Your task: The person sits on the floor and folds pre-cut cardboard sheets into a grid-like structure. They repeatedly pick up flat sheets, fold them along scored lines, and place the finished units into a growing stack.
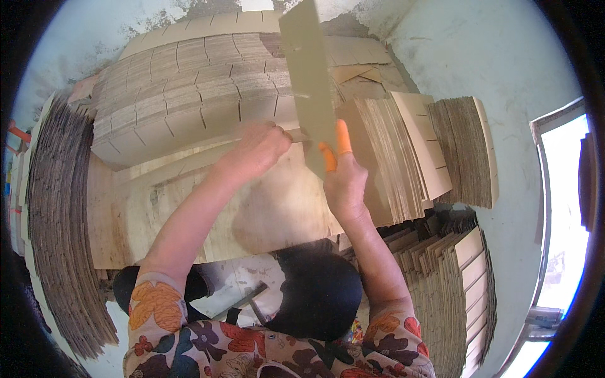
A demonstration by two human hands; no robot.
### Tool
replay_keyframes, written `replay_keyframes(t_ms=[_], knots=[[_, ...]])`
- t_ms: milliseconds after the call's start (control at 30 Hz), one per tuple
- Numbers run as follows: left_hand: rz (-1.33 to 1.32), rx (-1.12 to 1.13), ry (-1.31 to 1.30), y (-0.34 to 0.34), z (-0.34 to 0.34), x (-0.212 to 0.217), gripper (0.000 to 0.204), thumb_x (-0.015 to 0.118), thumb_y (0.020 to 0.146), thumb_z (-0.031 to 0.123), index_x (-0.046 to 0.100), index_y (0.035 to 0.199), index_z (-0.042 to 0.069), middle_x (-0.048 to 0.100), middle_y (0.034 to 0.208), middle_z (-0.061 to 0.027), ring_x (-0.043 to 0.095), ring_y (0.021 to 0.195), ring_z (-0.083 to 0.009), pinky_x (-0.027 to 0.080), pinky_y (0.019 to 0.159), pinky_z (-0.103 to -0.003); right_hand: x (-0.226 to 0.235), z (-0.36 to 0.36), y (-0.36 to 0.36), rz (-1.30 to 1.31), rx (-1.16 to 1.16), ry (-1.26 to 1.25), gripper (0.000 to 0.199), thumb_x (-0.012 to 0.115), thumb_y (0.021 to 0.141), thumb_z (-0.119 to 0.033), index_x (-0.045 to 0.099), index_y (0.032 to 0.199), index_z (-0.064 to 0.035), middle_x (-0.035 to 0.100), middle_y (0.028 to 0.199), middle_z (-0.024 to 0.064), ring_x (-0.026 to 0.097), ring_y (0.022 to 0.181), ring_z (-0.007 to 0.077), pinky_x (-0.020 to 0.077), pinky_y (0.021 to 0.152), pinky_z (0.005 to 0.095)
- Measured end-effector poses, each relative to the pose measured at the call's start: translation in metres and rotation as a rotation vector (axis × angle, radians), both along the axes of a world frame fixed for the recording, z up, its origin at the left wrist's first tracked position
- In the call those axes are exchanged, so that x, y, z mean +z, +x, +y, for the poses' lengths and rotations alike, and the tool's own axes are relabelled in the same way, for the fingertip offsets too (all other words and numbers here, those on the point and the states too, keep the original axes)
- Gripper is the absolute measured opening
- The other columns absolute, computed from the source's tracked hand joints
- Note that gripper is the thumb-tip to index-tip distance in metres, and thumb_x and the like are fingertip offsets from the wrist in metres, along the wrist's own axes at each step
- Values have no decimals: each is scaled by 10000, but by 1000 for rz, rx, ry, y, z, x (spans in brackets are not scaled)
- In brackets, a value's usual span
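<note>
Just over the plywood bench (283, 201), a tan cardboard panel (309, 88) was held up on end, its lower part clamped in the right hand's (345, 183) grip, with orange finger covers (343, 135) worn on two digits. Beside it, the left hand (268, 142) was curled together; whether anything was pinched in there couldn't be told. A long flat strip (189, 162) was laid out on the wood next to that wrist.

Progress-wise, loads of slotted cardboard was already piled in the back stack (189, 94), and more was lined up in the right-hand stack (391, 157). No slots could be made out on the held panel. Call it partway, maybe; how much was left couldn't really be judged.

As for room, some bare wood was left between the back stack and the bench's near edge, which was bordered by dark-covered knees. Sideways it was tighter: the bench was hemmed in by the left stack (60, 220) and the right-hand one, with the pale wall (517, 170) further out.
</note>
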State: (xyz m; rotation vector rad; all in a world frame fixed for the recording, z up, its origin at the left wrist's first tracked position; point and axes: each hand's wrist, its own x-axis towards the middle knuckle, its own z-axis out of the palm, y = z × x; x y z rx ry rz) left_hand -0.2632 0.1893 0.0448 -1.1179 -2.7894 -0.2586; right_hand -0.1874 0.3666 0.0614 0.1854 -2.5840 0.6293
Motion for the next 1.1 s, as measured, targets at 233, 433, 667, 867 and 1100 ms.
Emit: replay_keyframes(t_ms=[233, 433, 667, 867, 1100], knots=[[-74, 23, 97, 19, 5, 0, 80, 555, 723, 20, 624, 732, -17, 619, 745, -203, 612, 801, -329, 513, 683, -428, -18, 4, 3, -275, 106, 76, 760, 529, 781, 24, 189, 1454, -69, 472, 1294, 228, 612, 820, 397, 525, 664, 437], [60, -8, 150, 17, -2, -7, 76, 578, 719, 31, 607, 765, -21, 631, 781, -184, 612, 808, -312, 519, 690, -401, -8, -3, 7, -334, 109, -184, 763, 515, 760, 44, 198, 1447, -59, 447, 1328, 224, 619, 821, 400, 532, 664, 431], [-46, -91, 166, 42, 5, 10, 90, 586, 775, 62, 595, 824, -14, 624, 818, -135, 603, 839, -279, 514, 684, -386, -46, 7, 1, -219, 126, 92, 758, 537, 749, 43, 206, 1430, -8, 443, 1307, 266, 622, 806, 408, 535, 631, 442], [-357, 140, 408, 27, -8, 33, 267, 690, 749, 193, 584, 887, -9, 610, 867, -155, 590, 864, -320, 490, 731, -429, -57, 12, 5, -181, 136, -96, 781, 541, 736, 67, 189, 1431, 18, 504, 1212, 292, 609, 855, 433, 539, 669, 442], [231, 327, 65, -62, -35, -20, 286, 697, 713, 154, 578, 947, 39, 590, 940, -152, 567, 939, -299, 463, 811, -416, -50, 4, 15, -58, 192, -169, 851, 554, 709, 97, 149, 1453, 7, 538, 1157, 275, 603, 899, 428, 537, 706, 425]])
